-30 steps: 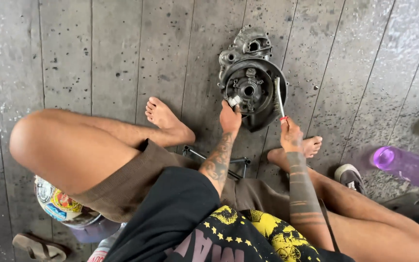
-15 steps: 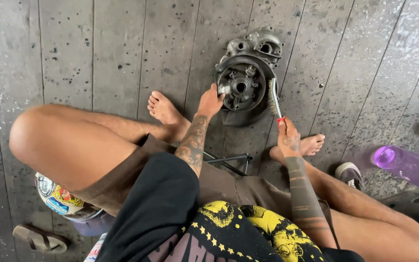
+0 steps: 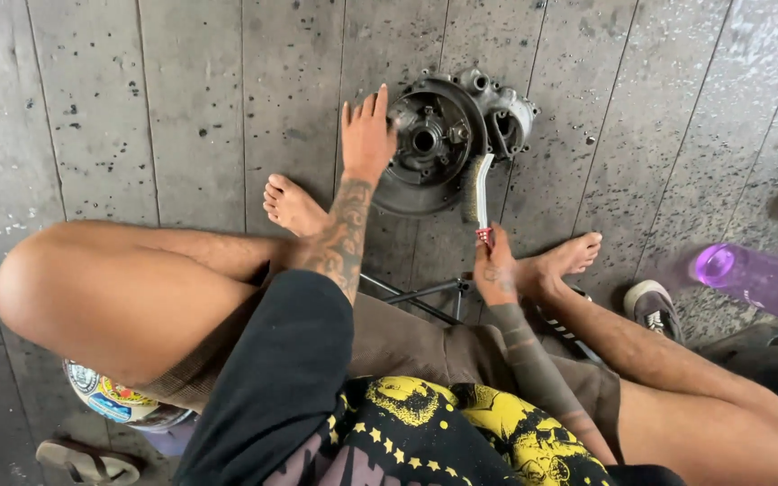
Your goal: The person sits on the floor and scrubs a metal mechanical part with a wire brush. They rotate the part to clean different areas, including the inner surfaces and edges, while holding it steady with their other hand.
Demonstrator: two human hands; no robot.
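One engine cover (image 3: pixel 434 144) on floor; left hand (image 3: pixel 366 135) spread flat on its rim; right hand (image 3: pixel 495 270) clamped on one wire brush (image 3: pixel 477 193).

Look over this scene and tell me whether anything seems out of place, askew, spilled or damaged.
Nothing looks spilled or broken. The purple bottle lies on its side on the floor, away from both hands. The round metal engine part lies flat, steadied by the left hand; the right hand holds a wire brush.
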